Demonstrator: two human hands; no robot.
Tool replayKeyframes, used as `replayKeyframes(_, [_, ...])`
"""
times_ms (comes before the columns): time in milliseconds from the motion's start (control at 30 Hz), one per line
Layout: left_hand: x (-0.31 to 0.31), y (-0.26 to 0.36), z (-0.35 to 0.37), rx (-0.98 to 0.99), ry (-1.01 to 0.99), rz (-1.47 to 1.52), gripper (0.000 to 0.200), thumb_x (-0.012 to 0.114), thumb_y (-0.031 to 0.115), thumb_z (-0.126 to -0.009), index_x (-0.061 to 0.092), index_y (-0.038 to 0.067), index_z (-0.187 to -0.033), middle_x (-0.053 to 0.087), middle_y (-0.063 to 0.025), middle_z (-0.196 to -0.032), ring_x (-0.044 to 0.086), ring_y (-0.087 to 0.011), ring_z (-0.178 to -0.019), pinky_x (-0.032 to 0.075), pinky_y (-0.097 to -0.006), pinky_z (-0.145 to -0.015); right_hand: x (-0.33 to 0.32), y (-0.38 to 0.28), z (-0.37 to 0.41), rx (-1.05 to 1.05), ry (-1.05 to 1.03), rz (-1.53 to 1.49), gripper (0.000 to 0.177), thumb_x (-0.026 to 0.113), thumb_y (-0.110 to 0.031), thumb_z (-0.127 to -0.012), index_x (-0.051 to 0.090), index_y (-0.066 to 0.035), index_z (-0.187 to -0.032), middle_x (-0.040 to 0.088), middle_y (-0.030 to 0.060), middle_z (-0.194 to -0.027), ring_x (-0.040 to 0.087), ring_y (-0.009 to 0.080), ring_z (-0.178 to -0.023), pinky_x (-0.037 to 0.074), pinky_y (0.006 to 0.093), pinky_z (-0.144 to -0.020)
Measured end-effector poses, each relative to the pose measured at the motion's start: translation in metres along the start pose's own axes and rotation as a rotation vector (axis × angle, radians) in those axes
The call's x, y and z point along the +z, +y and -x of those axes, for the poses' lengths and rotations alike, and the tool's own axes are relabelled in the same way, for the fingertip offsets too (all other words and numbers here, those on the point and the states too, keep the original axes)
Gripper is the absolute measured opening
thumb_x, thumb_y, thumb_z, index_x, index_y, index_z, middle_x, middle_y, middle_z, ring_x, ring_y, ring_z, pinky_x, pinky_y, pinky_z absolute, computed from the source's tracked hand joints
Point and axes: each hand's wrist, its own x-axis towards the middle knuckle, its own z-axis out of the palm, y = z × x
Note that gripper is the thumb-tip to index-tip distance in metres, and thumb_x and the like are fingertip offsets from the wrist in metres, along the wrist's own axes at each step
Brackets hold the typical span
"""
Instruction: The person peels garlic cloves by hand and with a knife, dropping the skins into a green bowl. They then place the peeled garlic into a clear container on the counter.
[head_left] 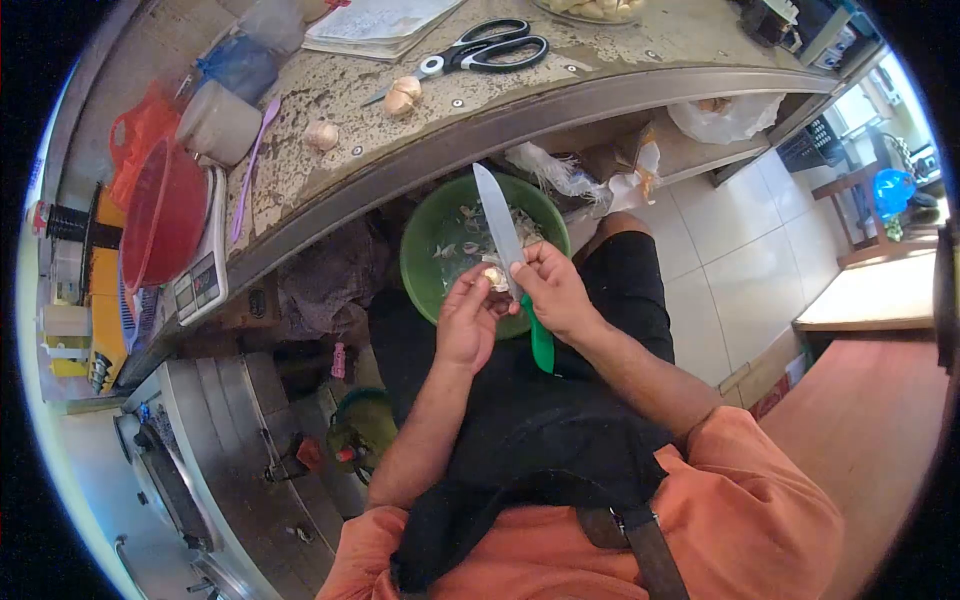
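Note:
My left hand (468,318) is closed, with a garlic clove (493,277) pinched between thumb and fingers. In my right hand (558,297) is a knife (501,220) with a green handle; its blade points up and away from me, right beside the clove. Fingers of both hands almost meet there. Under them a green basin (418,262) holds loose garlic skins and pieces. On the counter's near edge lie two garlic bulbs, one (402,96) by the scissors and another (321,135) further left.
Black-handled scissors (500,50) and papers (375,25) lie on the worn counter (600,85). A bowl of peeled cloves (590,10) stands at the back. To the left are a purple spoon (256,165), a white tub (219,122), a red basin (165,215) and a scale (200,290).

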Motion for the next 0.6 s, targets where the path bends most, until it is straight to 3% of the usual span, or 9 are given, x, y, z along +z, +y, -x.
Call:
replayKeyframes(100, [0.002,-0.002,0.001,0.273,0.16,-0.558,0.024,0.058,0.013,-0.091,0.058,0.002,-0.111,0.06,-0.0063,-0.103,0.057,-0.0132,-0.088,0.046,-0.0262,-0.074,0.002,-0.005,0.001,-0.005,0.023,0.037,0.014,0.051,-0.01,-0.093,0.046,0.001,-0.1,0.06,0.0087,-0.081,0.058,0.0122,-0.063,0.051,0.0255,-0.052])
replayKeyframes(200, [-0.007,0.002,0.0,0.514,0.01,-0.9,0.026,0.06,0.008,-0.089,0.057,-0.001,-0.113,0.06,-0.0079,-0.101,0.059,-0.0125,-0.089,0.049,-0.0255,-0.077,0.0,-0.003,0.001,0.003,0.018,0.05,0.014,0.051,-0.009,-0.093,0.046,0.001,-0.101,0.06,0.009,-0.083,0.058,0.0123,-0.063,0.051,0.0255,-0.052])
replayKeyframes(300, [-0.011,0.004,0.0,0.464,-0.052,-0.8,0.023,0.06,0.007,-0.089,0.058,-0.002,-0.11,0.062,-0.0075,-0.1,0.059,-0.0128,-0.089,0.05,-0.0267,-0.076,0.002,-0.002,0.002,0.007,-0.005,0.017,0.014,0.051,-0.01,-0.093,0.046,0.002,-0.1,0.061,0.0092,-0.083,0.058,0.0124,-0.062,0.051,0.0257,-0.052])
replayKeyframes(400, [-0.013,0.001,0.003,0.205,0.003,-0.395,0.023,0.063,0.012,-0.088,0.059,0.002,-0.108,0.062,-0.0075,-0.103,0.058,-0.0147,-0.09,0.047,-0.0273,-0.076,0.002,-0.002,0.001,0.02,-0.036,-0.007,0.015,0.051,-0.01,-0.093,0.047,0.002,-0.1,0.061,0.0094,-0.083,0.058,0.0125,-0.062,0.05,0.0258,-0.051])
replayKeyframes(500, [-0.023,-0.008,-0.003,0.144,-0.039,-0.072,0.026,0.062,0.019,-0.089,0.058,0.004,-0.11,0.062,-0.0088,-0.105,0.059,-0.0171,-0.092,0.048,-0.0321,-0.077,0.004,-0.007,0.001,0.051,-0.032,-0.03,0.015,0.051,-0.01,-0.093,0.047,0.002,-0.1,0.061,0.0093,-0.082,0.058,0.0126,-0.062,0.05,0.0259,-0.051])
replayKeyframes(600, [-0.03,-0.009,-0.006,0.163,-0.03,0.021,0.03,0.059,0.025,-0.091,0.056,0.006,-0.114,0.062,-0.0098,-0.105,0.059,-0.018,-0.091,0.048,-0.0347,-0.078,-0.005,-0.001,-0.001,0.051,0.01,-0.012,0.014,0.051,-0.01,-0.093,0.047,0.002,-0.1,0.06,0.0086,-0.081,0.057,0.0121,-0.061,0.051,0.0259,-0.051])
